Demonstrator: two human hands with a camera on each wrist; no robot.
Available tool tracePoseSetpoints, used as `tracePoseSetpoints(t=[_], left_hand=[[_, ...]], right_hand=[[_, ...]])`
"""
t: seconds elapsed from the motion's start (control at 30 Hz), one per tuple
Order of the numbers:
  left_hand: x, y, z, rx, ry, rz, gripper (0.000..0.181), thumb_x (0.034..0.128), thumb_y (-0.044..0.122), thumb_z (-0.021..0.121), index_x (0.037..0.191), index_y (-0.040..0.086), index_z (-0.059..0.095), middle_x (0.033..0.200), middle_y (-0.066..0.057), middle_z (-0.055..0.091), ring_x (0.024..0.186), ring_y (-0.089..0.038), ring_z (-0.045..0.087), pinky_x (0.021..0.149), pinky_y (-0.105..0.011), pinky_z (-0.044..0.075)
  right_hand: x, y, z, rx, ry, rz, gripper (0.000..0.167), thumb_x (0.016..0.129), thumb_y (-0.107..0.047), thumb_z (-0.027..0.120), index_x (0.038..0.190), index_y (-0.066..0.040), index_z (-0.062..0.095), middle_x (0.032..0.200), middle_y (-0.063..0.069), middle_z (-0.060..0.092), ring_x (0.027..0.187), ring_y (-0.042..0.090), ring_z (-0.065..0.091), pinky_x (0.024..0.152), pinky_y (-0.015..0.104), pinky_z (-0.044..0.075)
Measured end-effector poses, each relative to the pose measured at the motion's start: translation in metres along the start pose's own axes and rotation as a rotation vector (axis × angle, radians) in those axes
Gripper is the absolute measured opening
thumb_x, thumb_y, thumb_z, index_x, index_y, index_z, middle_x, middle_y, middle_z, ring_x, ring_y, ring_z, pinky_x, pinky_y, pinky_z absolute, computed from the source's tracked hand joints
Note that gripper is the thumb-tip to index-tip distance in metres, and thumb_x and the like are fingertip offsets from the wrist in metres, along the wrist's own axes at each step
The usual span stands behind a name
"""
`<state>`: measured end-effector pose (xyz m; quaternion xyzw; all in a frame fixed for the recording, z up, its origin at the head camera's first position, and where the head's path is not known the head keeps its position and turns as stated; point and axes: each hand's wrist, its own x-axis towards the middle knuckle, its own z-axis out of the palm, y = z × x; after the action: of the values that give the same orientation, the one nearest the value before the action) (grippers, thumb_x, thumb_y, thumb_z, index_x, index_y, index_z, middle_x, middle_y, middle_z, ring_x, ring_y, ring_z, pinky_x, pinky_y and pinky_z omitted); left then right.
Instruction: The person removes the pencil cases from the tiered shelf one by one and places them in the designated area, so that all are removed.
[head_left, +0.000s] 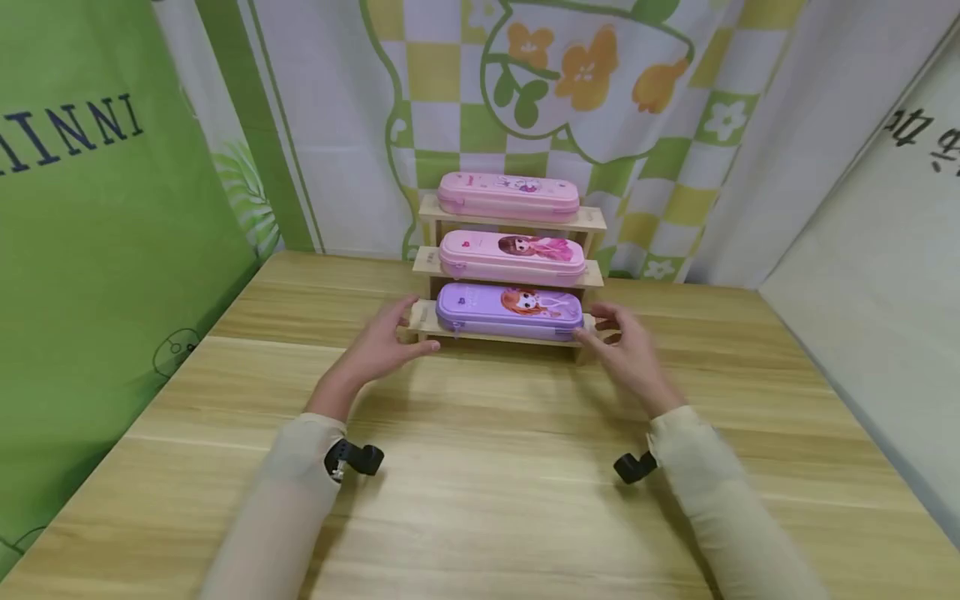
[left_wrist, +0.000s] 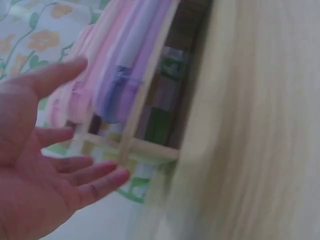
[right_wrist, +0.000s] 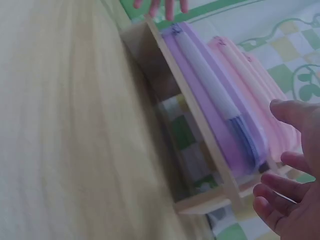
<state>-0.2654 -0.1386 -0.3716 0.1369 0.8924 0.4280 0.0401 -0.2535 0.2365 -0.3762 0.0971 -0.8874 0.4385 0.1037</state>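
Three pencil cases stand on a stepped wooden rack (head_left: 424, 317). On the lowest step lies a purple pencil case (head_left: 480, 307) with a red-haired doll picture. A pink pencil case (head_left: 480, 255) with a brown-haired doll is on the middle step, and another pink pencil case (head_left: 487, 196) is on top. My left hand (head_left: 381, 343) is spread by the rack's left end, apart from the purple case in the left wrist view. At the right end my right hand (head_left: 633, 354) has its fingers apart; its thumb overlaps the purple case's corner in the head view, holding nothing.
The rack stands toward the back of a wood-grain table (head_left: 480, 483). Behind it hangs a patterned curtain (head_left: 435, 75). A green cloth (head_left: 97, 250) borders the left side and a white panel (head_left: 877, 250) the right.
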Motion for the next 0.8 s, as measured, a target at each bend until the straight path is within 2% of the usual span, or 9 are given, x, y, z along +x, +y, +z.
tracePoseSetpoints(t=[0.13, 0.2, 0.33, 0.43, 0.53, 0.6, 0.7, 0.8], left_hand=[[0.012, -0.008, 0.008, -0.108, 0.082, -0.028, 0.09, 0.0888, 0.021, 0.078, 0.16, 0.008, 0.025, 0.159, -0.022, 0.033, 0.137, -0.042, 0.043, 0.107, -0.056, 0.047], [0.017, -0.013, 0.012, -0.165, 0.105, -0.048, 0.087, 0.0886, 0.014, 0.077, 0.159, 0.005, 0.027, 0.158, -0.023, 0.035, 0.134, -0.042, 0.046, 0.105, -0.053, 0.049], [0.026, -0.023, 0.019, -0.27, 0.114, -0.058, 0.08, 0.0893, 0.001, 0.073, 0.156, -0.002, 0.028, 0.153, -0.027, 0.043, 0.124, -0.043, 0.055, 0.091, -0.038, 0.058], [0.033, -0.026, 0.023, -0.346, 0.112, -0.067, 0.079, 0.089, -0.003, 0.07, 0.156, -0.004, 0.028, 0.148, -0.028, 0.047, 0.117, -0.04, 0.059, 0.079, -0.027, 0.059], [0.038, -0.026, 0.026, -0.382, 0.113, -0.08, 0.081, 0.089, -0.004, 0.069, 0.157, -0.005, 0.025, 0.146, -0.029, 0.047, 0.112, -0.036, 0.059, 0.075, -0.023, 0.058], [0.04, -0.027, 0.027, -0.384, 0.112, -0.094, 0.082, 0.0897, -0.002, 0.069, 0.157, -0.005, 0.023, 0.145, -0.029, 0.047, 0.109, -0.033, 0.059, 0.074, -0.024, 0.058], [0.041, -0.029, 0.026, -0.374, 0.12, -0.12, 0.081, 0.0911, 0.0, 0.069, 0.158, -0.003, 0.023, 0.144, -0.027, 0.047, 0.104, -0.028, 0.057, 0.071, -0.023, 0.056], [0.042, -0.033, 0.025, -0.394, 0.126, -0.134, 0.078, 0.0931, 0.001, 0.068, 0.158, -0.002, 0.024, 0.143, -0.026, 0.047, 0.1, -0.024, 0.056, 0.07, -0.02, 0.055]], right_hand=[[0.006, 0.002, 0.011, 0.097, 0.003, 0.035, 0.063, 0.093, -0.018, 0.074, 0.145, 0.004, 0.045, 0.142, 0.024, 0.053, 0.122, 0.038, 0.055, 0.099, 0.042, 0.05], [0.009, 0.004, 0.014, 0.12, 0.001, 0.042, 0.068, 0.092, -0.016, 0.075, 0.148, 0.003, 0.041, 0.144, 0.025, 0.051, 0.124, 0.039, 0.054, 0.101, 0.043, 0.048], [0.015, 0.005, 0.019, 0.164, -0.001, 0.057, 0.076, 0.092, -0.015, 0.075, 0.154, 0.001, 0.034, 0.15, 0.024, 0.046, 0.127, 0.038, 0.052, 0.106, 0.044, 0.046], [0.018, 0.005, 0.021, 0.16, 0.006, 0.085, 0.079, 0.091, -0.016, 0.076, 0.155, 0.0, 0.032, 0.15, 0.024, 0.047, 0.123, 0.036, 0.054, 0.1, 0.032, 0.05], [0.02, 0.006, 0.022, 0.134, 0.015, 0.107, 0.08, 0.091, -0.018, 0.077, 0.155, 0.0, 0.033, 0.148, 0.024, 0.049, 0.117, 0.034, 0.056, 0.086, 0.017, 0.049], [0.022, 0.007, 0.023, 0.123, 0.012, 0.108, 0.082, 0.09, -0.018, 0.078, 0.155, 0.001, 0.033, 0.147, 0.024, 0.049, 0.114, 0.033, 0.056, 0.079, 0.012, 0.047], [0.025, 0.008, 0.024, 0.101, 0.005, 0.091, 0.083, 0.088, -0.017, 0.08, 0.154, 0.002, 0.034, 0.142, 0.024, 0.052, 0.11, 0.031, 0.056, 0.078, 0.012, 0.046], [0.029, 0.007, 0.025, 0.06, -0.016, 0.061, 0.082, 0.086, -0.016, 0.081, 0.153, 0.002, 0.037, 0.134, 0.024, 0.055, 0.105, 0.03, 0.056, 0.079, 0.018, 0.046]])
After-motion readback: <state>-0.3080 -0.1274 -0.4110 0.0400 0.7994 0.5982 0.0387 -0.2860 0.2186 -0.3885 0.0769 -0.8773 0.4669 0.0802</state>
